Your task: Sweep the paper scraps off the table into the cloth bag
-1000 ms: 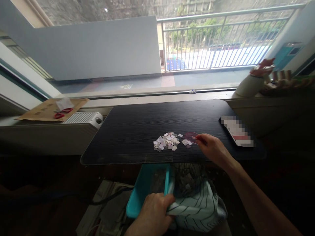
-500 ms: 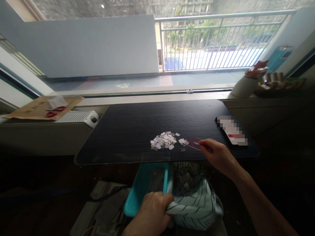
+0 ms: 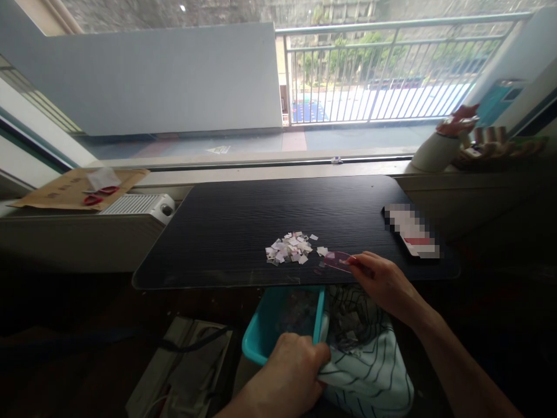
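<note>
Since the earlier frame, the teal bin (image 3: 253, 342) and striped bag (image 3: 374, 371) had shifted rightward together below the table, my left hand (image 3: 300, 363) travelling with them. My right hand (image 3: 383, 278) had drawn the pink tool (image 3: 337, 261) slightly toward the table's near edge.

From my distant seat I saw the right thumb and fingers pinched on the tool's end, its translucent blade just above or on the tabletop; I couldn't tell which. The left fist was clamped on the bin's rim where it met the bag's edge. Small pieces lay inside both, dim in shadow.

Just beyond the blade's tip sat a few loose pale pieces (image 3: 322, 251), and left of those the main pile (image 3: 289, 249), all on the black table (image 3: 235, 215). Farther right lay a blurred-out flat object (image 3: 415, 232). On the left ledge, red-handled scissors (image 3: 93, 200) rested on brown card (image 3: 56, 191).
</note>
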Motion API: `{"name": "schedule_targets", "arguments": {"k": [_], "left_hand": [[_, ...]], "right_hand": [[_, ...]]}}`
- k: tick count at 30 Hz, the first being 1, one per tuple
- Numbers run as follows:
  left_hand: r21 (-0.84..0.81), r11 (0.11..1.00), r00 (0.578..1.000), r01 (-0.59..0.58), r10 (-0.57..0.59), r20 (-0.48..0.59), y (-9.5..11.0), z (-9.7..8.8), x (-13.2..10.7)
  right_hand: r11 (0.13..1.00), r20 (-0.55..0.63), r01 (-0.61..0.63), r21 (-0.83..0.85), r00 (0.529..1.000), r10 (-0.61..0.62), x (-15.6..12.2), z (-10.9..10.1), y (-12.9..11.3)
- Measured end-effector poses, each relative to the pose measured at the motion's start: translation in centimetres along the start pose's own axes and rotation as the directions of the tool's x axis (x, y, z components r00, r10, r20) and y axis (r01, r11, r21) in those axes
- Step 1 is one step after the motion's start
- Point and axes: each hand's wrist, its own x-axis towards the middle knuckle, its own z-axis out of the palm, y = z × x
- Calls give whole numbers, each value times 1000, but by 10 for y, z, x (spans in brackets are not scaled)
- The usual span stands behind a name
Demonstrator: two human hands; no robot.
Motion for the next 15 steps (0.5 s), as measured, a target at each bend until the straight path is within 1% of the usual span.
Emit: {"name": "schedule_targets", "arguments": {"k": [2,4,7,9,13,15], "left_hand": [[21,999,999,-30,31,-15,2,1,3],[41,997,998,-61,62,-26,3,2,6],[71,993,995,-93,94,-23,6,1,9],[87,991,994,-105,106,-11,9,-1,11],[106,987,993,-119,118,15,13,-6,13],[109,986,992,-123,122,15,14,-7,13]], "right_hand": [[1000,-22,-13,6,1000,13,-1,0,-1],[1000,-20,-12,6,1000,12,-1,1,-2],[999,44,29,32,999,-30,-2,5,-4],[997,58,41,66,997,-45,-4,8,-4],[993,20,20,113,1000,-23,-8,12,-2],[992,63,30,126,997,-39,-11,12,-3]]}}
